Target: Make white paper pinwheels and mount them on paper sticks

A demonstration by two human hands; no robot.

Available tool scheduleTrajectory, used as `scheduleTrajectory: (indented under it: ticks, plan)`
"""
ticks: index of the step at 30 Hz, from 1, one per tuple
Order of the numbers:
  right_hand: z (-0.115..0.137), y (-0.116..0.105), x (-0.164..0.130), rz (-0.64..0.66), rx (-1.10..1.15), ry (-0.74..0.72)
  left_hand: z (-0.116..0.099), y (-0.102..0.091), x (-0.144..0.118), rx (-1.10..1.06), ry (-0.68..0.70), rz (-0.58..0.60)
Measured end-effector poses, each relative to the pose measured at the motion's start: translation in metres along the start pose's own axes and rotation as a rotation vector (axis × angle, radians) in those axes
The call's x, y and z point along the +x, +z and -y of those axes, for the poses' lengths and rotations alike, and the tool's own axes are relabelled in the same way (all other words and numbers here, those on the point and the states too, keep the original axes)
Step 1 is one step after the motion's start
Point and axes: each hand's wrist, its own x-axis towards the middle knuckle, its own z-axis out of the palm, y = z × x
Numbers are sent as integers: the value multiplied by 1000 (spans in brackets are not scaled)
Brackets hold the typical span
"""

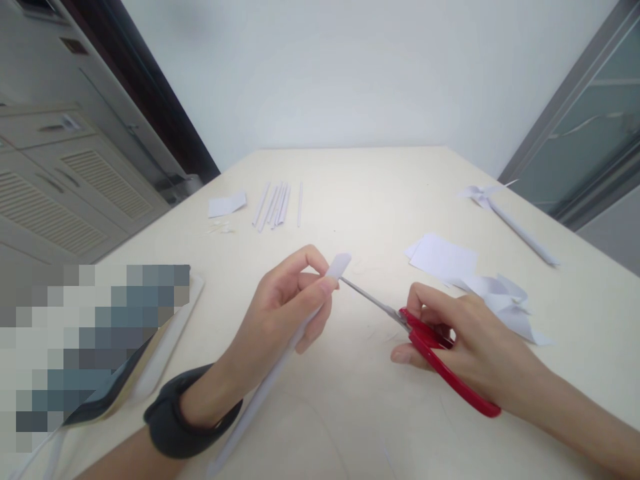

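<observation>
My left hand pinches a long white paper tube near its far end, which sticks out flattened past the fingertips. The tube slants down toward the bottom edge of the view. In my right hand are red-handled scissors, fingers closed around the grips. The thin metal blades point left, and their tip meets the paper right beside my left fingertips. Whether the tip is inside the paper or only against it, I cannot tell. A dark band circles my left wrist.
Several thin white paper sticks lie at the back left, beside a folded paper piece. Square sheets and a paper pinwheel shape lie right of centre. A pinwheel on a stick rests far right. A partly blurred-out device occupies the left.
</observation>
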Motion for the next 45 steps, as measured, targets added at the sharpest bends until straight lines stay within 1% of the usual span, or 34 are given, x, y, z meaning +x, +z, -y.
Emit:
scheduleTrajectory:
  ticks: [5, 9, 12, 20, 23, 28, 32, 35, 37, 39, 41, 44, 45]
  plan:
    - [-1, 0, 1, -6, -17, 9, -1, 0, 0, 2, -8, 6]
    - [-4, 1, 1, -32, -29, -15, 0, -1, -1, -4, -10, 8]
    - [-5, 1, 1, -46, -50, -33, 0, 0, -1, -7, -12, -4]
    - [-2, 1, -2, -63, -125, -17, -2, 2, -1, 25, -25, -45]
    - [-2, 0, -2, -69, -102, -15, -3, 2, -2, 23, -17, -54]
    - [0, -3, -2, -107, -37, -52, -4, 2, -2, 12, -19, -61]
    - [3, -2, -3, -109, -27, -54, -5, 2, -4, -1, 7, -82]
    - [4, 0, -5, -132, -66, -41, -6, 4, -5, -43, 3, -86]
    - [4, 0, -5, -159, -96, -41, -6, 5, -4, -101, -18, -71]
    - [2, -2, -5, -159, -96, -41, -8, 3, -2, -172, -37, -57]
    - [0, -4, -3, -127, -60, -29, -11, -2, 1, -266, -24, -88]
    - [-5, -8, 0, -85, 8, 7, -15, -11, 7, -384, 64, -236]
    - [-6, -8, 1, -91, 20, 13, -15, -14, 8, -392, 75, -250]
